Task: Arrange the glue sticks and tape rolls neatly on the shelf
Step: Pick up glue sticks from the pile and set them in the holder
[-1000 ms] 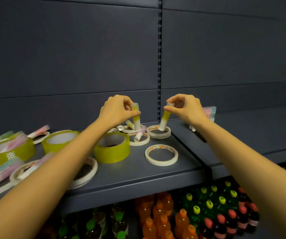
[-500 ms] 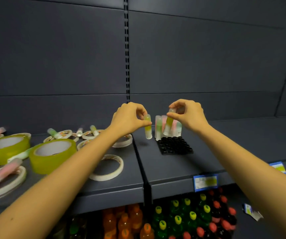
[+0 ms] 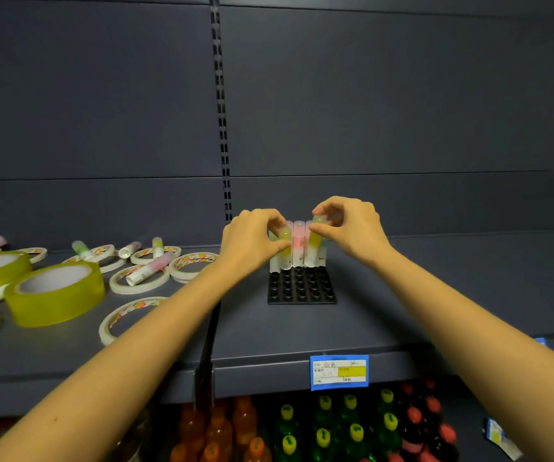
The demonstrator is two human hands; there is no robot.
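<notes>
- Head view, grips: pinching a yellow-green glue stick (image 3: 285, 250) near its cap with the curled fingers of the left hand (image 3: 252, 245); pinching a yellow glue stick (image 3: 315, 243) just under its top between thumb and fingertips of the right hand (image 3: 352, 231).
- Holding both sticks upright at the back row of the black socket tray (image 3: 302, 290), on either side of a pink glue stick (image 3: 298, 243) standing there; not showing clearly whether either base is seated in a socket.
- Reaching forward with both forearms almost straight, knuckles up, wrists level, close together above the tray on the right bay of the shelf (image 3: 435, 295).
- Judging the handling: probably dealing with light, stiff, smooth plastic tubes, apt to slip through a loose pinch or knock over the neighbours; gripping high near the cap and pressing straight down looking the safest.
- Leaving to sort on the left bay: a wide yellow tape roll (image 3: 55, 295), thin white tape rolls (image 3: 139, 278) lying flat and overlapping, and loose glue sticks (image 3: 150, 268) lying across them; likely light rigid rings, easiest taken across the rim.
- Showing, lower down: a price label (image 3: 339, 371) on the shelf edge and bottles (image 3: 322, 428) beneath.
</notes>
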